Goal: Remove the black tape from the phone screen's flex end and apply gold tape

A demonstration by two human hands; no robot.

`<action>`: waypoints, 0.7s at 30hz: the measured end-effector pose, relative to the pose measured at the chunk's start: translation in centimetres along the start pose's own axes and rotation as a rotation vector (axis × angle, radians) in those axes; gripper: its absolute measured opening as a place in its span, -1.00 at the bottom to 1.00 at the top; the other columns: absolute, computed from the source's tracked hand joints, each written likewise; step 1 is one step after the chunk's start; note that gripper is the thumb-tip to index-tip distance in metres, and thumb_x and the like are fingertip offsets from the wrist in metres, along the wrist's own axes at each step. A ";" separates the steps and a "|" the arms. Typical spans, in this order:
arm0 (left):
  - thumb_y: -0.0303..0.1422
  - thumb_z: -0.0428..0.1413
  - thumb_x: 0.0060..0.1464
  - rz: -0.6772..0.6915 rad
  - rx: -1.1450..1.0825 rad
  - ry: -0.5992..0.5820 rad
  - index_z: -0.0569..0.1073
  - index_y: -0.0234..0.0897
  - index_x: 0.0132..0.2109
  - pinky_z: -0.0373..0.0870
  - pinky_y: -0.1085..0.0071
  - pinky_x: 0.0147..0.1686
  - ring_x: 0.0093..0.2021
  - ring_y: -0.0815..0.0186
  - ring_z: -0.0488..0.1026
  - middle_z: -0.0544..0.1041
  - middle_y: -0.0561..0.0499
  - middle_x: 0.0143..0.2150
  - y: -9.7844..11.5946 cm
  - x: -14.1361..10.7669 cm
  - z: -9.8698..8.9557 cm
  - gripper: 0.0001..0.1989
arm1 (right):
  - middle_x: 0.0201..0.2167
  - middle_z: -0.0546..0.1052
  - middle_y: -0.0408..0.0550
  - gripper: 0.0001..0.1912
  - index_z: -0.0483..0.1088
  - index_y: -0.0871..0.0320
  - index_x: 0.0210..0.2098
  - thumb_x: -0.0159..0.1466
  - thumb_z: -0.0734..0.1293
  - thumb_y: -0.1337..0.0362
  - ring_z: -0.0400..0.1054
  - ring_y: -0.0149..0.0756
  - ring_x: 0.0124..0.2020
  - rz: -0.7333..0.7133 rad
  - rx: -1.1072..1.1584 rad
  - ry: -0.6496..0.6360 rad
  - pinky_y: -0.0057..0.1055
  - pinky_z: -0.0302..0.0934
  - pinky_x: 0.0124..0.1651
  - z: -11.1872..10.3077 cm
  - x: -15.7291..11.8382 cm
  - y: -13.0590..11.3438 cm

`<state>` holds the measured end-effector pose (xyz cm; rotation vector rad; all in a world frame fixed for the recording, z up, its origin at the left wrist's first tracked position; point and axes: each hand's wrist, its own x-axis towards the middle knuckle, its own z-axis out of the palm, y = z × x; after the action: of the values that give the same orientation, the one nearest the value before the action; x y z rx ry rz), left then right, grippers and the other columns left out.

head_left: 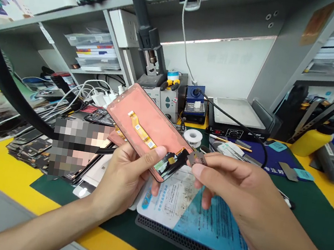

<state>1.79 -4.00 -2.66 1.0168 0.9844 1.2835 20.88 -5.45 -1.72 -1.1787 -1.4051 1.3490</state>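
My left hand (130, 170) grips a phone screen (155, 117) by its lower left edge, thumb on top. The screen's copper-pink back faces me, tilted, with a yellow flex cable (141, 129) lying along it. A black and green section shows at its lower end. Between the thumb and fingers of my right hand (225, 176) is a small thin dark metal blade (197, 159), close to the screen's lower right corner; whether it touches cannot be made out. Below both hands lies a blue and white printed mat (202, 219).
Stacked phone parts (29, 154) and white cables (98, 95) crowd the left. A solder spool (192, 136), a heating plate (238, 115) and a blue soldering station (195, 102) stand behind. At right is a yellow bottle (312, 139). A black curved arm (11, 87) crosses the left side.
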 end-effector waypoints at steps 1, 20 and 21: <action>-0.34 0.33 0.05 0.000 0.000 -0.014 0.49 -0.32 -0.47 0.34 0.50 -0.74 -0.74 0.38 0.38 0.50 0.04 -0.63 -0.1 -0.1 0.0 -0.77 | -0.49 0.43 -0.20 -0.68 0.46 0.11 -0.53 0.31 0.39 0.12 0.31 -0.43 -0.45 -0.022 -0.011 0.009 -0.51 0.23 -0.40 0.0 0.1 0.0; -0.10 0.10 0.26 0.137 0.550 -0.187 0.65 -0.11 -0.43 0.55 0.32 -0.31 -0.40 0.17 0.56 0.62 0.01 -0.50 -0.7 -1.7 -1.0 -0.61 | -0.32 0.58 -0.18 -0.72 0.59 0.04 -0.28 0.26 0.45 -0.03 0.43 -0.37 -0.36 0.006 0.132 0.128 -0.42 0.30 -0.27 -0.5 0.6 0.7; -0.06 0.05 0.28 0.090 0.549 -0.203 0.66 -0.13 -0.42 0.52 0.35 -0.38 -0.46 0.20 0.53 0.62 -0.01 -0.50 -0.7 -1.7 -0.9 -0.56 | -0.32 0.59 -0.16 -0.70 0.60 0.04 -0.26 0.26 0.44 -0.05 0.43 -0.37 -0.37 0.008 0.115 0.150 -0.42 0.30 -0.28 -0.5 0.6 0.8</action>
<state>1.04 -5.63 -3.55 1.5934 1.1702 0.9707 21.28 -4.75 -2.51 -1.1844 -1.2029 1.3006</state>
